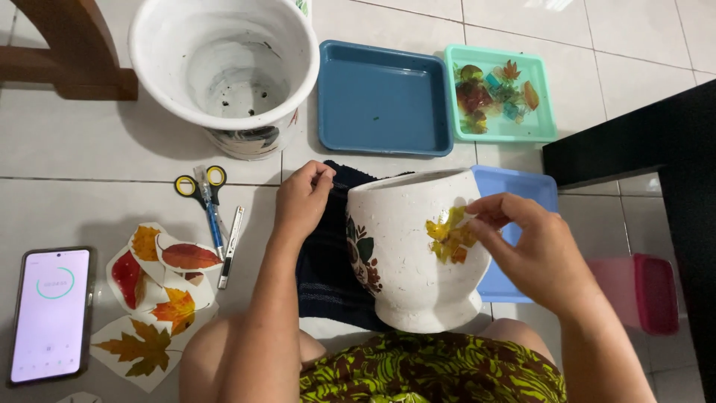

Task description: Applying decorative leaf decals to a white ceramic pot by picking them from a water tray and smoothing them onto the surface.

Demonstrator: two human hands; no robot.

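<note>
The white pot (414,254) lies tilted on its side across the person's lap, over a dark cloth (328,269) and just below the blue tray (384,97) on the tiled floor (89,149). The right hand (533,254) presses a yellow leaf cutout (450,237) against the pot's wall, with thumb and fingertips (485,213) pinched on the cutout's upper edge. The left hand (302,200) is curled loosely at the pot's rim side, resting on the cloth; I cannot tell whether it actually touches the rim. So the pot sits between the two hands, the right on its wall and the left just beside its mouth.

Judging from this, the wet-looking cutout could wrinkle or tear if the fingertips drag it sideways. The pot could also roll off the lap, since only one hand clearly steadies it.

Left of the pot lie more leaf cutouts (156,298), scissors (201,183), a pen (215,224) and a phone (51,313). Beyond the pot stand a larger white pot (224,67) and a green tray (501,93) holding leaf pieces in water.
</note>
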